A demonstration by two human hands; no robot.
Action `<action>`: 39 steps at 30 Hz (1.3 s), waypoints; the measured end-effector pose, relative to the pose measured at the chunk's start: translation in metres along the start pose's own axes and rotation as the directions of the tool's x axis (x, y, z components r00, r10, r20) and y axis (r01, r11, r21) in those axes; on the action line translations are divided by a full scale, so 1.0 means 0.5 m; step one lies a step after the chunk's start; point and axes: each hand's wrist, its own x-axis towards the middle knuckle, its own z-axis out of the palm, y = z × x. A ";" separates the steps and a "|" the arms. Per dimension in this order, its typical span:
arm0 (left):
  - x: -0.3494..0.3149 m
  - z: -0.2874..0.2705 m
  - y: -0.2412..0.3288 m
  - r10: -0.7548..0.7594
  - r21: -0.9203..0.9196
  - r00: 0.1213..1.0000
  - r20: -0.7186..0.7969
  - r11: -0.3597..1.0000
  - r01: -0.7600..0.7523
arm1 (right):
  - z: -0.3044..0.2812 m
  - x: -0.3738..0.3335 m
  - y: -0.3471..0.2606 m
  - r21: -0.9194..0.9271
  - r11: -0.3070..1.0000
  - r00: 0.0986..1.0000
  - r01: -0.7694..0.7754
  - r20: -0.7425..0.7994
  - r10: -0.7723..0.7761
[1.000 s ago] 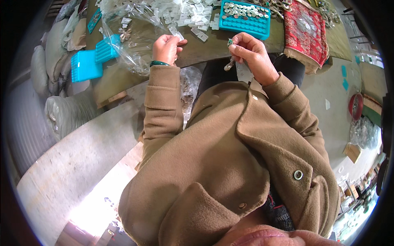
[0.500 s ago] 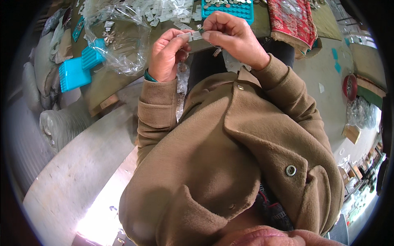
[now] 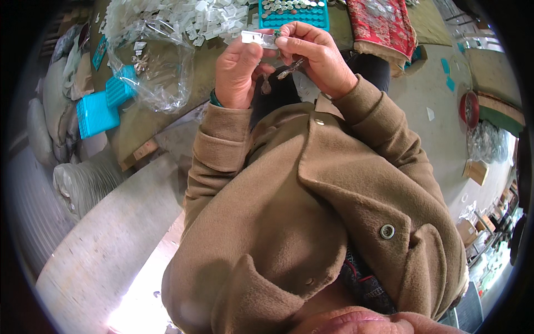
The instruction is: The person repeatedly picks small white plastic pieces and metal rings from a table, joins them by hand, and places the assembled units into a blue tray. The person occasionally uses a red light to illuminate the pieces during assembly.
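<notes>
Between the thumb and fingers of my left hand (image 3: 238,75) is a small white plastic case (image 3: 251,37), held flat above the table's near edge. My right hand (image 3: 321,54) is closed in a pinch at the case's right end, on a small green part (image 3: 277,33) whose details are too fine to make out. Thin wire-like strands (image 3: 291,68) hang below the right fingers. Just beyond my hands lies a spread-out heap of white plastic pieces (image 3: 208,19). Next to it stands a turquoise tray (image 3: 271,24) with small round pieces in it.
A clear plastic bag (image 3: 172,83) lies left of my hands. Turquoise ridged trays (image 3: 97,115) sit at the table's left edge. A red patterned cloth (image 3: 381,25) covers part of the table at right. Stuffed sacks (image 3: 55,92) stand far left, and a red bowl (image 3: 470,108) is far right.
The white case now shows more fully in my left hand, tilted face-up. Both hands stay close together, the right fingers lower and less curled. The view has shifted slightly.
</notes>
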 end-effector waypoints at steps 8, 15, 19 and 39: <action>0.010 0.000 -0.024 0.053 0.084 0.997 -0.054 0.995 -0.048 | -0.005 0.002 0.006 0.257 0.959 0.992 -0.117 -0.018 0.126; 0.023 0.004 -0.025 0.065 0.139 0.994 -0.084 0.989 -0.053 | 0.004 0.001 0.009 0.067 0.994 0.988 -0.086 -0.125 0.094; 0.029 0.006 -0.023 0.093 0.161 0.985 -0.148 0.985 -0.068 | 0.006 -0.001 0.008 -0.015 0.997 0.983 -0.080 -0.170 0.076; 0.029 0.045 -0.059 0.307 0.403 0.935 -0.178 0.890 -0.215 | -0.008 0.012 -0.008 -0.228 0.973 0.993 -0.041 -0.117 0.015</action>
